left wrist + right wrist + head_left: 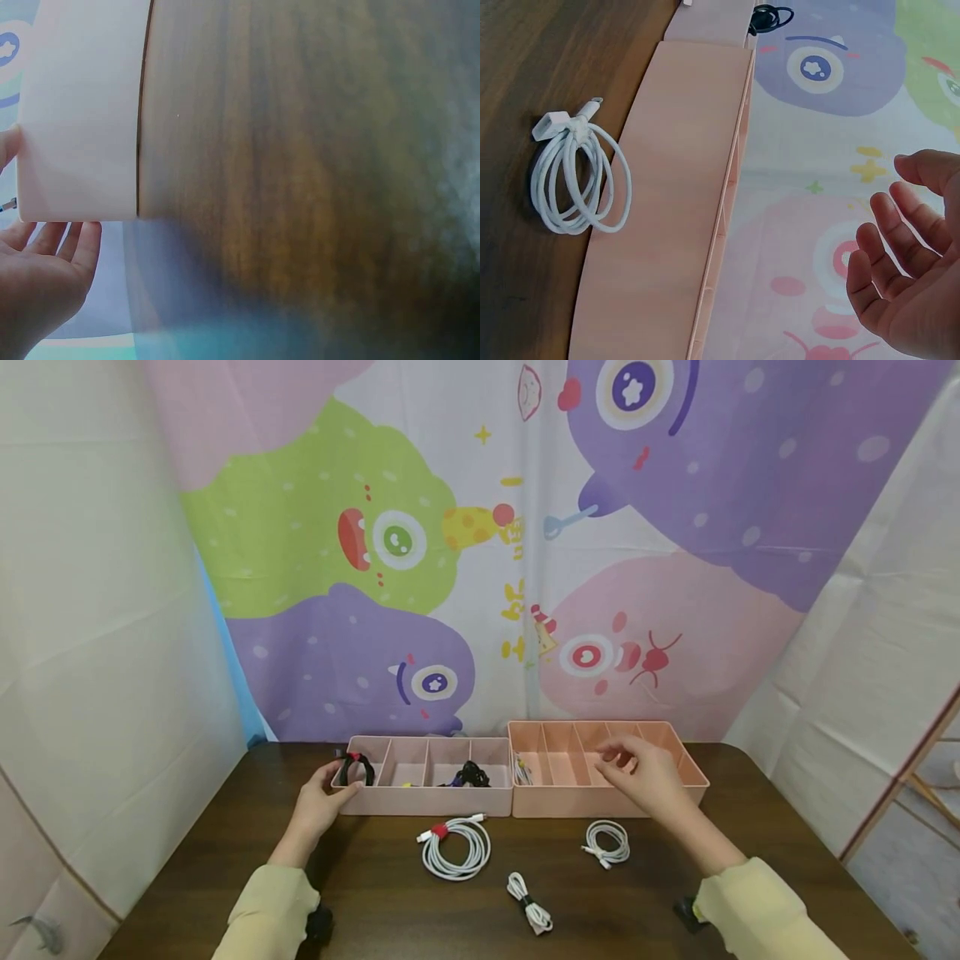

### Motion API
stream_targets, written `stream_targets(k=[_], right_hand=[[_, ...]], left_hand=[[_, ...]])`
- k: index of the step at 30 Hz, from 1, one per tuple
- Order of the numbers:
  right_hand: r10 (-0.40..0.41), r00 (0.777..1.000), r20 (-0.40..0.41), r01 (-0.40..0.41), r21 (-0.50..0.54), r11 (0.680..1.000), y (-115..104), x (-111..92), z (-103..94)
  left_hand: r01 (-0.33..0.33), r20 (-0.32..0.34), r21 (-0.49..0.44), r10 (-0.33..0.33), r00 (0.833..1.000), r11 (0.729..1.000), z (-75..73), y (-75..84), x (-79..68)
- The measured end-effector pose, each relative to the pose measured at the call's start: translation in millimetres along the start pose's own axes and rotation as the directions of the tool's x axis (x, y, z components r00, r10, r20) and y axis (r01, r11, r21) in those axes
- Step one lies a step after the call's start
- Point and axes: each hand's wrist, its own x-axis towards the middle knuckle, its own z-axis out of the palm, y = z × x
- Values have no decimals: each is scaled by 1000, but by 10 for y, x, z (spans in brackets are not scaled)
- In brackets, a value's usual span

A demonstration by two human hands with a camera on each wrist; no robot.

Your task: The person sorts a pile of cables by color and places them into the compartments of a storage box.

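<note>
My left hand [318,806] holds the left end of a pale pink divided box [427,802], its thumb at the front rim and fingers against the end wall. A coiled black cable [357,770] with a red tie stands in the leftmost compartment, rising above the rim beside that hand. Over the peach divided box [585,802] hovers my right hand [648,777], fingers loosely bent with nothing between them. The right wrist view shows that palm [915,300] bare. In front of the peach box lies a coiled white cable [606,845].
Nearer on the dark wooden table [405,918] are a white cable with a red tie [457,850] and a white cable with a black tie [529,906]. A black cable bundle [471,774] lies in the pale pink box. A cartoon curtain [495,693] hangs behind.
</note>
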Motion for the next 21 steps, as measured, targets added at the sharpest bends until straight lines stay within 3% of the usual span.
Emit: stream_targets(k=[10, 21], right_hand=[[17, 999, 41, -17, 9, 1000, 19, -151, -68], [-17, 1000, -7, 17, 4, 1000, 139, -332, -48]], left_hand=[[-14, -13, 12, 14, 1000, 1000, -3, 7, -3], [-7, -3, -2, 7, 1000, 1000, -10, 16, -18]])
